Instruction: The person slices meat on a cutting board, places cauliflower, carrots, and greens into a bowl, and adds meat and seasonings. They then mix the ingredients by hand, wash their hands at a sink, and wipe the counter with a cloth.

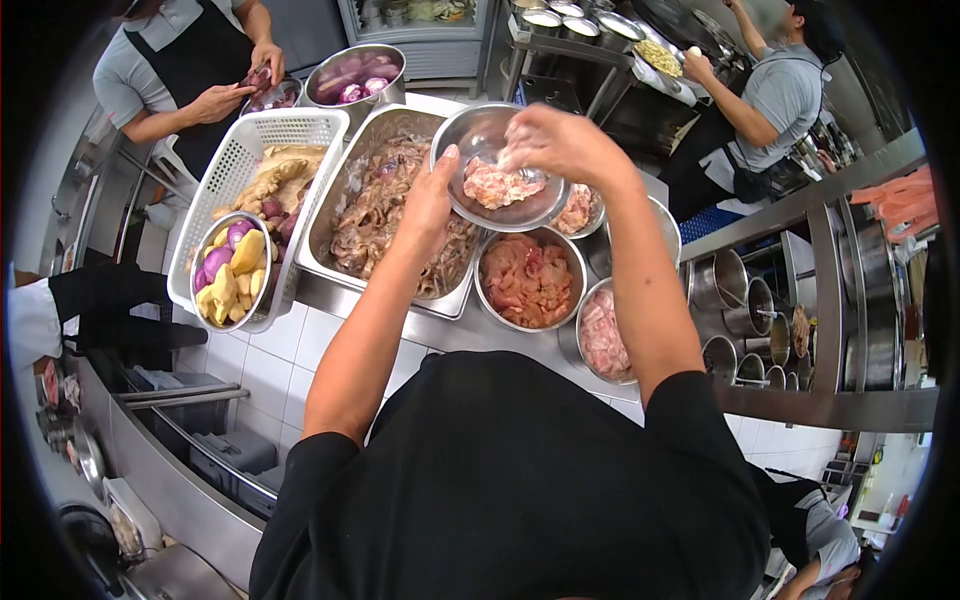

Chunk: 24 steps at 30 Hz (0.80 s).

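My left hand point(430, 205) grips the near left rim of a steel mixing bowl point(470, 125), thumb over the edge. A lump of pale pink minced meat point(497, 187) lies in the bowl. Over the bowl's right side is my right hand point(555, 148), its fingers pointing down inside and smeared by motion. The bowl is held above the other containers. Below it stands a round pot of sliced raw meat point(528, 278), and right of that a pot of paler pink meat point(604, 335). Another bowl of minced meat point(577, 208) sits just behind my right forearm.
A deep tray of brownish raw meat point(385, 195) stands to the left. Beyond it, a white basket point(335, 125) holds ginger and a bowl of ginger and onions point(232, 270). One person peels onions at upper left; another works by the stove at upper right.
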### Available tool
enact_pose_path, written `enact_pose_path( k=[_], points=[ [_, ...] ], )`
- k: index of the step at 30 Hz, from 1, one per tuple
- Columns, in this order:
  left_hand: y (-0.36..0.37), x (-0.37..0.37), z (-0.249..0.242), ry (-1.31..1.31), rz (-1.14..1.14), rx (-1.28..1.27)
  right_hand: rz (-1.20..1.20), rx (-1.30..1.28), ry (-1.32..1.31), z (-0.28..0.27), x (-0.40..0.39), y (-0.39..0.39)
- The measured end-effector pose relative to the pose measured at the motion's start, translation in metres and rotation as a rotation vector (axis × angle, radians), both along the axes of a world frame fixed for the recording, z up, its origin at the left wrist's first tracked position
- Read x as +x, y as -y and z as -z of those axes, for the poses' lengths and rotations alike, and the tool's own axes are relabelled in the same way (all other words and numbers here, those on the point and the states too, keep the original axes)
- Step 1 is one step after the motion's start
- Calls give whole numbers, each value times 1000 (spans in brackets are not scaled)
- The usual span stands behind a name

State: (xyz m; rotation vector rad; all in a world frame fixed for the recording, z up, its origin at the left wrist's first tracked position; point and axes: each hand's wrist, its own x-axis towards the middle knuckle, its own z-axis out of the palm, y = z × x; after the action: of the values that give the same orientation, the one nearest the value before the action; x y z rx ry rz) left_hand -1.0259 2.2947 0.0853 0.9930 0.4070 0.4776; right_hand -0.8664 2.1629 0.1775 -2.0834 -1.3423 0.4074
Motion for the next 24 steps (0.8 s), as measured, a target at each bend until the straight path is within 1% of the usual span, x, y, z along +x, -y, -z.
enact_pose_path(
  k=[2,3,4,5,6,8,11,14,15,17,18,19,22,23,24],
  points=[
    [7,3,-7,-1,11,45,34,-83,173,-12,-10,2],
    [12,-1,-17,-20,14,-5,85,-48,17,-27,-15,5],
    [11,0,-15,-29,1,-9,133,-12,-139,-36,-15,7],
    [10,2,-11,-39,-11,-11,92,133,-2,-29,-5,9],
    [9,3,-9,-49,-20,-12,89,152,-62,-36,-6,11],
    [10,4,-4,-51,-11,-14,34,117,137,-45,-5,12],
    [9,10,2,-43,17,-25,47,239,172,-64,-16,15],
    [12,14,3,-47,19,-71,-37,-23,316,-48,2,6],
    [18,13,-4,-62,-1,-90,-39,12,293,-55,-5,8],
    [23,18,-7,-48,-47,-119,-28,115,157,-69,-10,11],
    [26,15,-9,-52,-25,-111,-21,155,74,-70,-14,15],
    [27,13,-12,-55,-2,-99,-11,94,201,-70,-12,13],
    [26,15,-17,-45,26,-76,-7,145,231,-75,-12,17],
    [23,17,-10,-56,28,-82,-2,183,133,-76,-16,17],
    [23,18,-6,-67,28,-89,-30,89,237,-69,-11,12]
  ],
)
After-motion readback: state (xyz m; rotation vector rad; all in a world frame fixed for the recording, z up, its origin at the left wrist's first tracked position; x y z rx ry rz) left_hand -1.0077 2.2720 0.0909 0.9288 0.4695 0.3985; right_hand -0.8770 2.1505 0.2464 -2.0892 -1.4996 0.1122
